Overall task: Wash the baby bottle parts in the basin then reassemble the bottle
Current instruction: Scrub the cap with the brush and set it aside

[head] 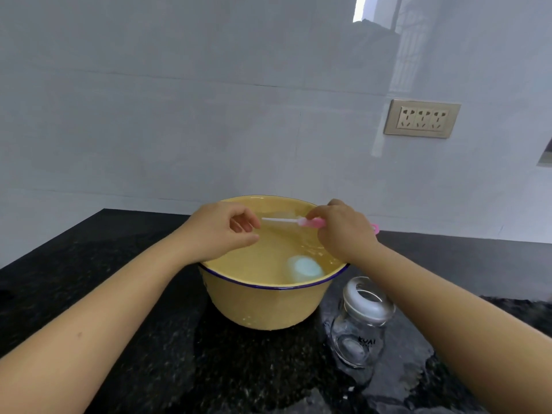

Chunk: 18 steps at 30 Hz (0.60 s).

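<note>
Bottle (360, 322) one, beside basin (263, 306); right hand (343, 231) grips one brush (286, 221).

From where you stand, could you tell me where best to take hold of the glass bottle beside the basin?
Grip the glass bottle around its narrower neck just under the white collar, coming from above right. It stands upright and open-mouthed, with the basin close on its left, so that side looks tighter.

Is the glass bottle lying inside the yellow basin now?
No. The glass bottle stands upright on the black counter, outside the yellow basin and to its right.
</note>
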Each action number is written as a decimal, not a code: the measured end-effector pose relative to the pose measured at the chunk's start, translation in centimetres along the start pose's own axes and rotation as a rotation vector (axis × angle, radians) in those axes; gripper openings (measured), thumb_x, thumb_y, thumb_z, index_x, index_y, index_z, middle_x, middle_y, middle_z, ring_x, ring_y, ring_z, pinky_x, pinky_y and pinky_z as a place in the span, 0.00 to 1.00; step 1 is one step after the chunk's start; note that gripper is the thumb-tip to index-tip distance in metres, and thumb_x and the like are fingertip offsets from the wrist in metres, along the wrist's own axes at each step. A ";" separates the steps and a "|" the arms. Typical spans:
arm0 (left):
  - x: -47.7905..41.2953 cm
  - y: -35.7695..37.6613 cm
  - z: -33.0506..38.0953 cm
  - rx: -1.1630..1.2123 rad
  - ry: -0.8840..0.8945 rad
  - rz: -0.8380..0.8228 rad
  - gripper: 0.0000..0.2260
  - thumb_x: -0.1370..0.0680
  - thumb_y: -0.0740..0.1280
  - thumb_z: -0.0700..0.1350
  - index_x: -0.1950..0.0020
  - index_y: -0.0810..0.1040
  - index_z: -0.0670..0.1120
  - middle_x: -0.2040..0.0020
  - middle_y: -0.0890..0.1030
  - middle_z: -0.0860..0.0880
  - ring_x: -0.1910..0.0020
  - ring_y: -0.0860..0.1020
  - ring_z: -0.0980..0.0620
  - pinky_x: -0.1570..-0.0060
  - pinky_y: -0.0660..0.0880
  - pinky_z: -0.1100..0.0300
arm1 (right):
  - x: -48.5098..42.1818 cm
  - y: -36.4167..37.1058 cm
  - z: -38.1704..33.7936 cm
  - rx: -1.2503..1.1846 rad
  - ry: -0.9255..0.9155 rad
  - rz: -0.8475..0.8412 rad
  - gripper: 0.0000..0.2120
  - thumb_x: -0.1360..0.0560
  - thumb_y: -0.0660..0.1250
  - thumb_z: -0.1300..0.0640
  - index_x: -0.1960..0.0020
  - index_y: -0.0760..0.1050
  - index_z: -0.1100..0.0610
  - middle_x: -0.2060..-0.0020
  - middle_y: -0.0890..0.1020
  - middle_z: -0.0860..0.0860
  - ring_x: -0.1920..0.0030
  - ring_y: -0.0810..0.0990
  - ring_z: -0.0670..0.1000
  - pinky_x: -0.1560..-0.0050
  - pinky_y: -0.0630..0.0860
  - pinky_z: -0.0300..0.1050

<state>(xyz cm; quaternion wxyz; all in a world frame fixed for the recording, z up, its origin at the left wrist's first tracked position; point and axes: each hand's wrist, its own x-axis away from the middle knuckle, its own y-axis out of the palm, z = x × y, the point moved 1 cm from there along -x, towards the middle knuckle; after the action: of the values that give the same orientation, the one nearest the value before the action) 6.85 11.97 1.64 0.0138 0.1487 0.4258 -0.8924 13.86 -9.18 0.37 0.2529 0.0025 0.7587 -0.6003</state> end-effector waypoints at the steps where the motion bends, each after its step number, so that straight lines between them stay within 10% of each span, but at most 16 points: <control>1: -0.5 0.3 0.3 -0.005 0.002 -0.064 0.06 0.28 0.72 0.48 0.55 0.79 0.57 0.54 0.80 0.56 0.52 0.79 0.58 0.54 0.73 0.66 | 0.0 0.0 0.1 0.012 -0.001 -0.003 0.19 0.25 0.58 0.62 0.38 0.76 0.48 0.47 0.74 0.52 0.49 0.78 0.57 0.56 0.69 0.45; 9: -3.0 4.0 4.0 -0.319 0.027 -0.635 0.30 0.27 0.68 0.59 0.28 0.64 0.55 0.31 0.69 0.54 0.37 0.70 0.56 0.40 0.67 0.61 | -0.1 0.1 0.0 0.035 -0.009 -0.036 0.18 0.25 0.59 0.60 0.39 0.76 0.48 0.46 0.75 0.52 0.48 0.78 0.57 0.55 0.68 0.45; 18: -3.5 5.1 3.7 -0.298 0.058 -0.602 0.23 0.28 0.72 0.48 0.35 0.70 0.48 0.42 0.76 0.47 0.46 0.76 0.47 0.46 0.74 0.52 | -0.1 0.3 0.2 0.013 -0.001 -0.030 0.17 0.25 0.60 0.60 0.41 0.77 0.48 0.47 0.75 0.52 0.48 0.78 0.57 0.55 0.68 0.44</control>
<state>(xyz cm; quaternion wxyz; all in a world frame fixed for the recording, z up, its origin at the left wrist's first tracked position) 10.00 5.57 0.96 -0.2409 0.0380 0.5766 -0.7798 14.11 -9.25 0.12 0.2442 -0.0075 0.7545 -0.6091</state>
